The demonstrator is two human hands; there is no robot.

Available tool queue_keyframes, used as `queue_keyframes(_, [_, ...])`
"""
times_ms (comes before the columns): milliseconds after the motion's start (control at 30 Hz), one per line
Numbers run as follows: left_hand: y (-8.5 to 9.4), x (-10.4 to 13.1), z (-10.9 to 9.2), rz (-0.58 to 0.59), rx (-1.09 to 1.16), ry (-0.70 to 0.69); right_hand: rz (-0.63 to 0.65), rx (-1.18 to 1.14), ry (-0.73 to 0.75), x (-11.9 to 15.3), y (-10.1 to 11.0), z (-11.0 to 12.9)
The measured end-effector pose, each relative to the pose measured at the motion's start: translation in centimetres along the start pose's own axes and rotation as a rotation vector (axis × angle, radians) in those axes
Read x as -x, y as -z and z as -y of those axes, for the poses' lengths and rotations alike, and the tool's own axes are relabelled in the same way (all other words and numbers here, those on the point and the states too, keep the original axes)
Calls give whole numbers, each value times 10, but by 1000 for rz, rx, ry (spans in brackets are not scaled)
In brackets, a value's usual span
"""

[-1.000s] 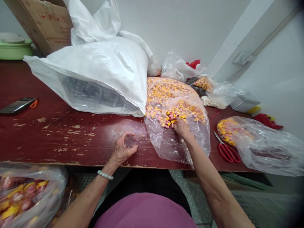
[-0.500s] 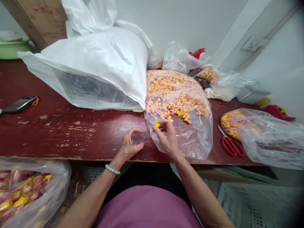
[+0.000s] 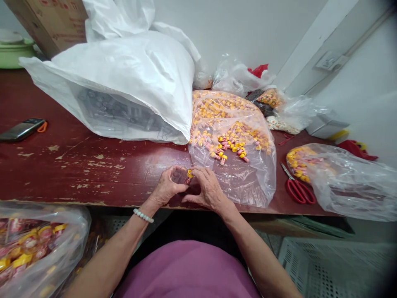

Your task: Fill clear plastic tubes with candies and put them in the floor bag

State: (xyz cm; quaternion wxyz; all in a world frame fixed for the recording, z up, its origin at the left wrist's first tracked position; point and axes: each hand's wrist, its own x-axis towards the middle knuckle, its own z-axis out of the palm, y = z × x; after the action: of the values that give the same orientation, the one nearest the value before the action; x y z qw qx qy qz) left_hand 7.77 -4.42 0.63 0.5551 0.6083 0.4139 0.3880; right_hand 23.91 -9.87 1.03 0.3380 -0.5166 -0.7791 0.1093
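My left hand (image 3: 167, 185) is closed around a clear plastic container (image 3: 177, 176), held just above the front part of the table. At the container's right end is a small piece with a yellow cap and a red-and-white body (image 3: 188, 178); whether it sits inside or only touches the opening I cannot tell. The fingertips of my right hand (image 3: 206, 188) touch the yellow cap, while its thumb is stretched apart below. Just beyond that hand, a clear bag (image 3: 257, 182) lies spread with many similar yellow-capped pieces (image 3: 234, 142) on and in it.
A large white sack (image 3: 133, 62) of clear containers (image 3: 124, 111) gapes at the back left. Red-handled scissors (image 3: 300, 191) and another bag of capped pieces (image 3: 347, 186) lie right. A phone-like device (image 3: 22, 129) is far left. Below the table's edge sits a bag of filled containers (image 3: 34, 244).
My right hand has come left and down to the clear container, bringing the yellow-capped piece against it. The thumb has parted from the fingers. My left hand still holds the container.
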Motion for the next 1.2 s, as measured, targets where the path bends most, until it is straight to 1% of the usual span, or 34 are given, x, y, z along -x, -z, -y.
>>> queue_keyframes(100, [1, -3, 0, 7, 76, 51, -54, 52, -68, -3, -12, 2])
queue_keyframes(167, [1, -4, -2, 19, 110, 69, -98, 60, -90, -5, -16, 5])
queue_keyframes(233, [-1, -5, -3, 29, 152, 96, -94, 38, -75, -7, -13, 8])
queue_keyframes(300, [-2, -5, -3, -9, 192, 125, -81, -28, -40, -9, -1, 4])
queue_keyframes(333, [-3, -5, -3, -38, 196, 126, -107, -63, -46, -10, 7, -2])
queue_keyframes(367, [-4, -4, -2, -64, 179, 113, -165, -81, -81, -11, 15, -12])
queue_keyframes(400, [-5, -4, -1, -82, 142, 86, -248, -75, -145, -11, 23, -24])
queue_keyframes(467, [-5, -3, 2, -91, 52, 9, -435, 19, -329, -13, 37, -56])
queue_keyframes(500, [-6, -2, 3, -90, 16, -27, -466, 66, -398, -14, 41, -73])
queue_keyframes(567, [-6, -1, 4, -83, -28, -71, -434, 61, -506, -14, 46, -101])
queue_keyframes(633, [-6, -1, 5, -74, -43, -83, -400, -1, -594, -15, 46, -114])
queue_keyframes(667, [-5, -1, 6, -69, -49, -86, -413, -57, -633, -16, 45, -113])
queue_keyframes(733, [-5, -1, 8, -61, -52, -99, -475, -237, -654, -17, 42, -97])
queue_keyframes(800, [-5, -2, 9, -51, -63, -115, -519, -465, -582, -20, 36, -67])
queue_keyframes(833, [-5, -2, 9, -48, -69, -120, -521, -558, -520, -21, 32, -50])
queue_keyframes(867, [-5, -2, 9, -47, -75, -121, -509, -600, -456, -22, 28, -32])
queue_keyframes(933, [-5, -2, 7, -46, -82, -113, -473, -562, -348, -25, 20, -2])
queue_keyframes(1000, [-6, -1, 4, -34, -76, -98, -443, -442, -260, -26, 13, 18])
queue_keyframes(1067, [-6, -1, 0, -14, -58, -89, -413, -332, -188, -26, 9, 26])
queue_keyframes(1200, [-6, -1, -2, -11, -40, -96, -326, -245, -96, -21, 6, 23])
